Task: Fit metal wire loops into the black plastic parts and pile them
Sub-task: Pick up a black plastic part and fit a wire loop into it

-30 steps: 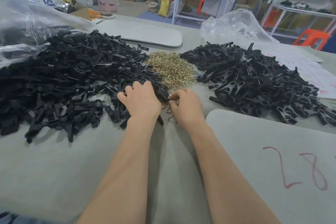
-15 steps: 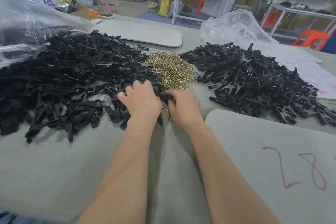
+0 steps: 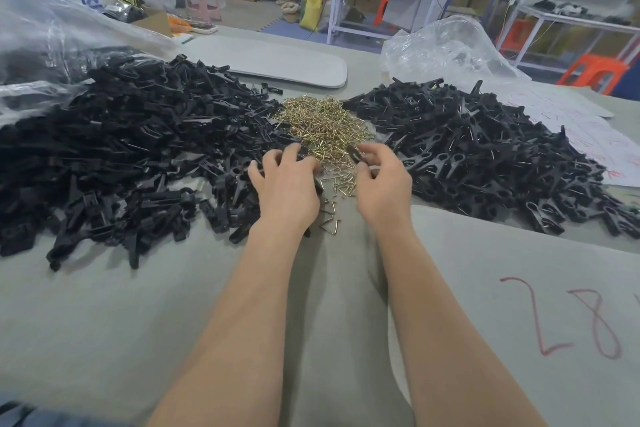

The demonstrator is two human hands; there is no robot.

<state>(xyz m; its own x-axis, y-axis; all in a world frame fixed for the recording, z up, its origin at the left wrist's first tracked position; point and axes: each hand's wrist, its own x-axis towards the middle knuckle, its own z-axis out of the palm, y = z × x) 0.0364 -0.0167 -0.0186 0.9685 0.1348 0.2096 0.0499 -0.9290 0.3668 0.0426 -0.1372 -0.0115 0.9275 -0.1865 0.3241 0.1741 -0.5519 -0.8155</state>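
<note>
A big heap of loose black plastic parts [image 3: 131,149] covers the left of the table. A heap of black parts with wire loops fitted [image 3: 485,156] lies on the right. Between them sits a mound of brass-coloured wire loops [image 3: 322,125], with a few loose loops [image 3: 330,215] nearer me. My left hand [image 3: 285,184] rests at the edge of the left heap, fingers curled over black parts. My right hand [image 3: 381,180] is raised beside the wire mound and pinches a small black part [image 3: 355,153] in its fingertips.
Grey felt covers the table [image 3: 104,322]. A grey pad marked with red numbers [image 3: 536,305] lies front right, another grey pad [image 3: 277,61] at the back. Clear plastic bags [image 3: 446,45] sit behind both heaps. White papers [image 3: 595,139] lie far right.
My hands have parted. The right hand moved up and to the right from beside the left hand and now holds a black part near the wire mound. The left hand's fingers have curled more.
</note>
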